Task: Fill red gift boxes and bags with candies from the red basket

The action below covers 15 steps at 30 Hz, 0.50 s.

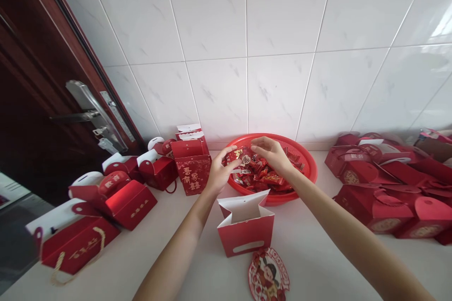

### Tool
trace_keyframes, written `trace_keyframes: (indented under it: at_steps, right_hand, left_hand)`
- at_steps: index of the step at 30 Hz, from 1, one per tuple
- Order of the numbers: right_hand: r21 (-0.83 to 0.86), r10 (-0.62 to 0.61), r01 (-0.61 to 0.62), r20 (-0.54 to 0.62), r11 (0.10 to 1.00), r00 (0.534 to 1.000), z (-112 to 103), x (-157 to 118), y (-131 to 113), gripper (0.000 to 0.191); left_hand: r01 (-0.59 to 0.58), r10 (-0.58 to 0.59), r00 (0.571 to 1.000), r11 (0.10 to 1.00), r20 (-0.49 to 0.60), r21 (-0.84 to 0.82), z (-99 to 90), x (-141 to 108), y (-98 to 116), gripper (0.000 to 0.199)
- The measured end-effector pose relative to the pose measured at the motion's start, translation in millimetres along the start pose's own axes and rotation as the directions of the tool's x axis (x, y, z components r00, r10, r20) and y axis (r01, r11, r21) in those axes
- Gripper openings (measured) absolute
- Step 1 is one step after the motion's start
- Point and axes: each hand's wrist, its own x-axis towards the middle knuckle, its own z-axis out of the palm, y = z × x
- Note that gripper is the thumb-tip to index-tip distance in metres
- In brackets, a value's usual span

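My left hand is closed on a red candy packet at the left rim of the red plastic basket. Many red-wrapped candies fill the basket's bottom. Over them, my right hand reaches in from the right, thumb and fingers slightly apart beside the packet; nothing shows between them. Between my forearms stands a red paper box, its white inside open at the top. In front of it lies a round red card with a cartoon figure, partly touching the box's base.
Several red gift boxes stand at the left, some with cord handles. Upright red boxes stand left of the basket. More closed red boxes crowd the right. A tiled wall backs the white table; a dark door is at left.
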Motion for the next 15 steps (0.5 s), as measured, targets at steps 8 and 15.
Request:
trace_keyframes:
  at_steps: [8,15]
  right_hand:
    - [-0.530,0.228,0.060,0.461,0.846,0.858,2.4,20.8,4.6,0.027]
    - [-0.711,0.420,0.137,0.547,0.690,0.724,33.1,28.9,11.5,0.046]
  left_hand:
    - [0.074,-0.074,0.997,0.994,0.002,-0.083,0.0,1.3,-0.1,0.044]
    - [0.111,-0.109,0.994,0.987,0.026,-0.117,-1.0,0.5,1.2,0.049]
